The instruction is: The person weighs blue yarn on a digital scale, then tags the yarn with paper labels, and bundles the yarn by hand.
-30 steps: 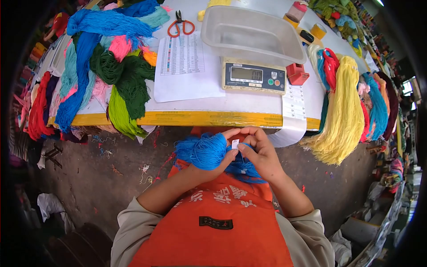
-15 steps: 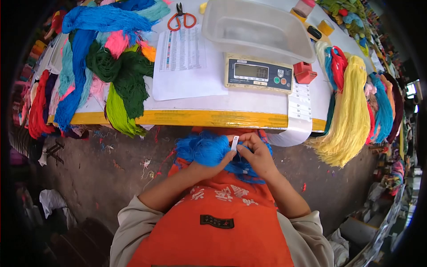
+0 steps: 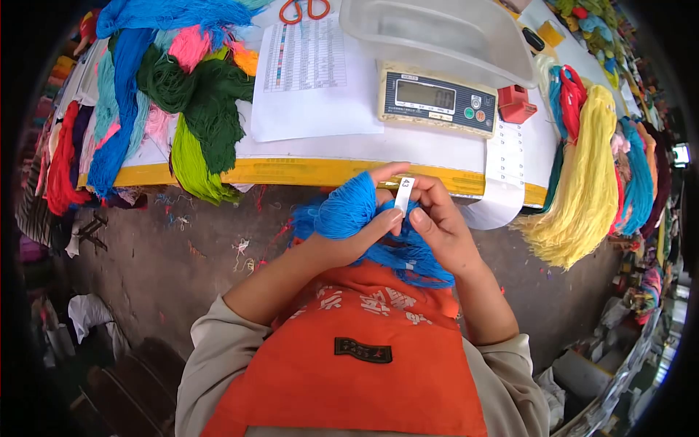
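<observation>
A bright blue skein of thread hangs in front of my body, below the table edge. My left hand is closed on it, the skein bulging over the fingers. Its thumb presses the lower end of a narrow white label printed with 43. My right hand is closed around the label's other side, fingers curled behind its upper part and thumb close to its right edge. More blue strands hang below both hands. How the label meets the thread is hidden by the fingers.
A digital scale bears a clear plastic tub. Beside it are a red block, a hanging label strip and a printed sheet. Red-handled scissors lie behind. Green skeins and yellow skeins drape over the table edge.
Both hands have risen toward the table edge with the blue skein and label. The label's number now faces me more plainly, and the right thumb has shifted away from the left thumb.
</observation>
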Demonstrator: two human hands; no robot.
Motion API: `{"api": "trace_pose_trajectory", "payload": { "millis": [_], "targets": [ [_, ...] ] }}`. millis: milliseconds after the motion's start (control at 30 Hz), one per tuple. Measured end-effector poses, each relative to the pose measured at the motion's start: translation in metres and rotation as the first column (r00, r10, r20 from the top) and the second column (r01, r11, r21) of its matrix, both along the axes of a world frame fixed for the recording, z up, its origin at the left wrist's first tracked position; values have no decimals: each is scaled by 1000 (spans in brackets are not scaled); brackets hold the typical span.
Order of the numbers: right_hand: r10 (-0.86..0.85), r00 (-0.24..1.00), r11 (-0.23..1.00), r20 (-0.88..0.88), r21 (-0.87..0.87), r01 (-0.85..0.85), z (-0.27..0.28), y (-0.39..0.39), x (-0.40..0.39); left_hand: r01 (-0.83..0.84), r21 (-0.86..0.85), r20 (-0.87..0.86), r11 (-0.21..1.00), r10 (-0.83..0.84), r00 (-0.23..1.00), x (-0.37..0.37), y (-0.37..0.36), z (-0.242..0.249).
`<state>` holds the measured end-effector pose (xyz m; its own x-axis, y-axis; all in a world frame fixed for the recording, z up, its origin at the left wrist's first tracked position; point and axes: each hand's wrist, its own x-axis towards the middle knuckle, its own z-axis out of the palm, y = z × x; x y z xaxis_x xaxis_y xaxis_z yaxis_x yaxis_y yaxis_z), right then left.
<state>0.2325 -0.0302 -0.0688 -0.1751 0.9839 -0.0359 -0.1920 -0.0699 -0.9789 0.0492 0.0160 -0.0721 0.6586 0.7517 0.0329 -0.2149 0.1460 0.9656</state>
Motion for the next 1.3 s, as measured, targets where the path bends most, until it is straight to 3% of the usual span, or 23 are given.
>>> {"api": "trace_pose_trajectory", "payload": {
  "millis": [67, 200, 233, 267, 333, 400, 433, 500, 600, 633, 700, 733, 767, 800, 833, 900, 1000, 1033, 1067, 1100, 1133, 1267, 1300],
  "targets": [
    [149, 989, 989, 2, 20, -149, -4, 0, 4, 0, 14, -9, 1000, 0, 1000, 0, 0, 3],
    [96, 994, 991, -45, -90, -100, 4, -3, -1, 35, 84, -9, 996, -34, 999, -3, -1, 1],
    [95, 983, 973, -157, -195, -125, 10, -2, 4, 32, 84, -9, 996, -32, 999, -3, -2, 2],
    [81, 960, 942, -266, -295, -161, 16, -2, 6, 2, 199, -73, 980, 13, 997, -4, -3, 4],
    [25, 970, 941, -243, -323, -105, 22, -4, 0, -43, 463, -119, 886, 110, 987, 0, -2, 2],
    [-56, 998, 961, -14, -272, 50, 22, -6, -3, -111, 734, -145, 670, 314, 938, 1, -4, 1],
    [-55, 998, 961, -14, -271, 49, 23, -7, -5, -112, 735, -144, 669, 315, 938, -1, -4, 5],
    [-117, 986, 993, 116, -18, 120, 26, -12, -8, 53, 698, -335, 715, 259, 906, -5, -3, 13],
    [-75, 972, 996, 222, 72, 60, 27, -14, 2, 228, 685, -497, 692, 216, 840, -6, 0, 17],
    [-73, 972, 996, 224, 74, 58, 26, -14, 4, 225, 687, -495, 691, 219, 841, -6, -1, 14],
    [-16, 983, 976, 182, 216, -24, 22, -14, 6, 11, 616, -231, 788, 167, 959, -4, -4, 7],
    [14, 976, 966, 216, 250, -69, 22, -14, 9, 8, 617, -230, 787, 171, 958, -6, -4, 9],
    [18, 976, 965, 217, 250, -73, 24, -14, 12, 105, 210, -260, 972, -49, 964, -9, -3, 13],
    [94, 956, 953, 277, 251, -167, 27, -13, 15, 213, -234, -189, 949, -259, 947, -11, -3, 16],
    [168, 927, 934, 337, 246, -258, 28, -13, 16, 210, -234, -188, 949, -256, 948, -13, -5, 17],
    [104, 942, 930, 320, 304, -205, 24, -18, 9, 209, -492, -118, 845, -302, 946, -13, -11, 19],
    [-110, 933, 928, 342, 372, -28, 14, -23, 8, 248, -295, 4, 923, -259, 966, -10, -12, 28],
    [-114, 930, 927, 349, 373, -27, 12, -25, 5, 176, -266, -42, 948, -194, 980, -10, -16, 30],
    [-155, 960, 943, 235, 324, 73, 11, -28, -1, 179, -265, -37, 947, -195, 980, -8, -19, 30],
    [-201, 972, 951, 118, 263, 165, 9, -29, -4, 114, -78, -91, 990, -121, 988, -7, -21, 30],
    [-188, 973, 954, 133, 260, 148, 7, -28, -4, 51, 115, -131, 992, -35, 991, -6, -22, 30],
    [-167, 978, 964, 127, 227, 135, 16, -32, -8, -41, 62, -137, 997, 49, 989, -2, -24, 23],
    [-159, 975, 969, 155, 216, 124, 15, -33, -8, -93, 228, -108, 969, 120, 987, 0, -22, 16]
  ]
}}
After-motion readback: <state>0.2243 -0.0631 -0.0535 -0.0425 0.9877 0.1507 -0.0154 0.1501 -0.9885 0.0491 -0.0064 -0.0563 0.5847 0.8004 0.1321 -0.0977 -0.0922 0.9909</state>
